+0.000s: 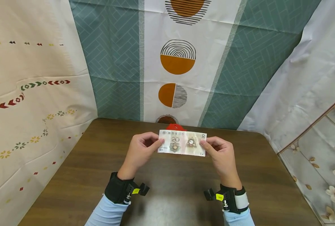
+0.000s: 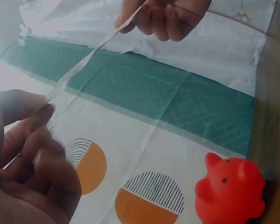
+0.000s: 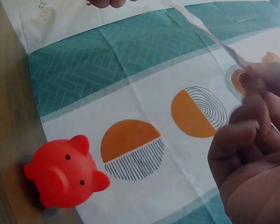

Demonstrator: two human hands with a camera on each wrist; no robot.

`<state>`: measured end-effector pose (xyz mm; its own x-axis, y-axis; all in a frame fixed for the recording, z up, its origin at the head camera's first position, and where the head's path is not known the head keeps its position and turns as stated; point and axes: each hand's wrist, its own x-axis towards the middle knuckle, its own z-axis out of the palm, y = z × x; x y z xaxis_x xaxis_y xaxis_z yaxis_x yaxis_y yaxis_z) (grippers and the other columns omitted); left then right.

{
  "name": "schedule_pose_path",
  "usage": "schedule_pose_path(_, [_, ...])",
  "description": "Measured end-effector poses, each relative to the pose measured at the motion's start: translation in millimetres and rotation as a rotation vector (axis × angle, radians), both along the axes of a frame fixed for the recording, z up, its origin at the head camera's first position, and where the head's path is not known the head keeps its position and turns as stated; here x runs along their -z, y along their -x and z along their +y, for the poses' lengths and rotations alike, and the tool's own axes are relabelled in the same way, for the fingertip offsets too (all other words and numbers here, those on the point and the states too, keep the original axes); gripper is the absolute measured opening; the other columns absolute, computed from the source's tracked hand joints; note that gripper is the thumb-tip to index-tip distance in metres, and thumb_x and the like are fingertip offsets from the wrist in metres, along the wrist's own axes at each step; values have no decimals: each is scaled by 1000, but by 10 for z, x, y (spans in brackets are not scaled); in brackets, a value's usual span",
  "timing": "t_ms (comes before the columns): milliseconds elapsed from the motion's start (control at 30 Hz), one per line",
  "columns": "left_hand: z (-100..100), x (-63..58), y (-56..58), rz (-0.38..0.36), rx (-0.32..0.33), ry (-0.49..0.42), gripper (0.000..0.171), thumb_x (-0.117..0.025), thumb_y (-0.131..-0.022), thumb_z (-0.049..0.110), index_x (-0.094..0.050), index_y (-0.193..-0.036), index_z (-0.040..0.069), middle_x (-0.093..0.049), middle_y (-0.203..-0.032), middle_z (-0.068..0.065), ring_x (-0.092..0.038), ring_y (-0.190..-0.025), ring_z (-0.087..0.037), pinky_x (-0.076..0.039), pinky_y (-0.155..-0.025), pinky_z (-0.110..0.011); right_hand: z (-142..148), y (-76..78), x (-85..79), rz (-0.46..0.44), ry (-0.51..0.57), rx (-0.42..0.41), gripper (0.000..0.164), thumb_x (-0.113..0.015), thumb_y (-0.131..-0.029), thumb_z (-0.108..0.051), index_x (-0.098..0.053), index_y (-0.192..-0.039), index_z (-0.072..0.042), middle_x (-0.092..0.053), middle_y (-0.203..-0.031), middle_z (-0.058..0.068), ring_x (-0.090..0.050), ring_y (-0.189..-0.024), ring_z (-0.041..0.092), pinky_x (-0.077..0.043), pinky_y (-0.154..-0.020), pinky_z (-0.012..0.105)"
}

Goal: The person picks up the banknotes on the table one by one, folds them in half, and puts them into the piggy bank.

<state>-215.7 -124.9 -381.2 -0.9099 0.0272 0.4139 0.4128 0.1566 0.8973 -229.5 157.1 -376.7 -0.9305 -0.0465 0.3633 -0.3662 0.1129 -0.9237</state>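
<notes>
A paper banknote [image 1: 182, 143] marked 20 is stretched out flat between both hands above the table. My left hand [image 1: 140, 150] pinches its left end between thumb and forefinger. The right hand [image 1: 220, 156] pinches the opposite end the same way. Both wrist views show the banknote [image 2: 79, 67] nearly edge-on, as a thin pale strip. Beyond it on the table stands a red piggy bank [image 3: 64, 172], mostly hidden behind the note in the head view, where only its red top [image 1: 176, 126] shows.
The brown wooden table [image 1: 167, 188] reaches back to a green and white patterned cloth [image 1: 181, 62]. A cream embroidered cloth [image 1: 37, 125] hangs at the left, and a white floral cloth [image 1: 311, 125] at the right. Each wrist wears a black strap [image 1: 118, 188] with a small camera.
</notes>
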Motion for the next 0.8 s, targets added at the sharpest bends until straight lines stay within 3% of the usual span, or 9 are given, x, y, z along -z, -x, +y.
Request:
schedule_pose_path(133, [-7, 0, -8, -29, 18, -15, 10, -77, -93, 18, -78, -97, 9, -60, -68, -9, -49, -57, -16, -40, -49, -22, 18, 18, 25, 26, 65, -70, 12, -72, -96, -8, -73, -96, 3, -56, -61, -1, -49, -57, 16, -39, -47, 26])
schedule_pose_path(300, [-9, -33, -34, -116, 86, -84, 15, -75, -95, 21, -76, -102, 8, -63, -63, -9, -57, -48, -18, -50, -46, -25, 20, 24, 32, -4, 190, -164, 7, -68, -97, -3, -74, -97, 0, -67, -63, -1, -58, -52, 9, -49, -48, 19])
schedule_pose_path(400, [-12, -49, -32, -132, 132, -148, 18, -73, -96, 18, -75, -105, 3, -72, -72, -11, -68, -56, -20, -59, -53, -30, 22, 24, 20, -26, 226, -210, 8, -67, -97, -2, -74, -99, 0, -76, -75, 1, -70, -60, 11, -58, -56, 22])
schedule_pose_path(533, [-12, -49, -9, -86, 211, -190, 21, -66, -100, 14, -72, -109, -4, -77, -93, -20, -77, -78, -30, -64, -73, -39, 27, 27, 21, 12, 265, -260, 18, -59, -102, -4, -77, -99, -1, -80, -87, 4, -77, -71, 17, -63, -65, 29])
schedule_pose_path(667, [3, -58, -15, -51, 141, -136, 26, -61, -104, 19, -75, -105, -3, -75, -102, -20, -75, -82, -25, -63, -79, -33, -1, 12, 17, 58, 262, -171, 34, -51, -107, -10, -79, -91, 3, -77, -80, 0, -71, -66, 13, -59, -62, 22])
schedule_pose_path(800, [15, -64, -35, -26, 31, -60, 14, -74, -95, 17, -78, -99, 4, -75, -96, -13, -67, -74, -14, -59, -70, -24, -9, -17, -1, 54, 114, -24, 20, -65, -100, -7, -78, -93, 6, -75, -80, -5, -59, -66, 11, -51, -57, 18])
